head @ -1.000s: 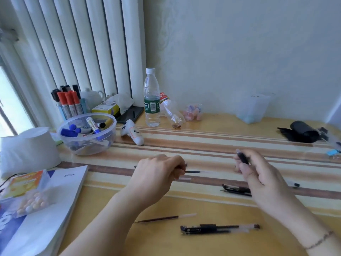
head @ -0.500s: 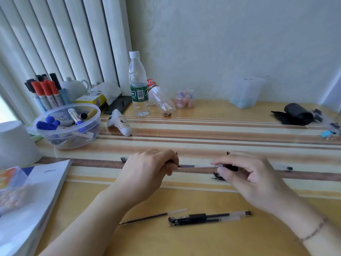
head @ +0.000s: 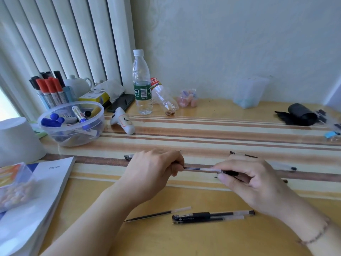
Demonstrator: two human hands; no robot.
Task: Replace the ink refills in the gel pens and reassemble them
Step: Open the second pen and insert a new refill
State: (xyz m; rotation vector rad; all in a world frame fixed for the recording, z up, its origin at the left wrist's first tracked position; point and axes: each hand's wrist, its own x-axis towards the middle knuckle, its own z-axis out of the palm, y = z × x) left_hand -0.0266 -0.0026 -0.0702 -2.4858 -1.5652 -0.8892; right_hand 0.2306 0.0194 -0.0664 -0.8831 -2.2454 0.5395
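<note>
My left hand [head: 153,169] grips a clear pen barrel whose black end [head: 128,156] sticks out to the left; an ink refill [head: 201,169] pokes out of its right end. My right hand [head: 247,180] pinches a black grip section [head: 229,172] at the refill's tip. Near the table's front edge lie a loose refill [head: 156,214] and an assembled black gel pen [head: 212,215]. More pen parts [head: 239,154] lie behind my right hand, and a clear piece with a black tip [head: 287,167] lies to its right.
A clear bowl of markers [head: 71,122] and a marker holder [head: 49,89] stand at the back left, a water bottle [head: 142,84] behind centre. A book [head: 36,196] with a plastic box [head: 14,185] lies at the left. A black roll [head: 300,115] sits far right.
My right hand came down and left from raised, bringing the black grip section to the tip of the refill held by my left hand. The camera shifted slightly right.
</note>
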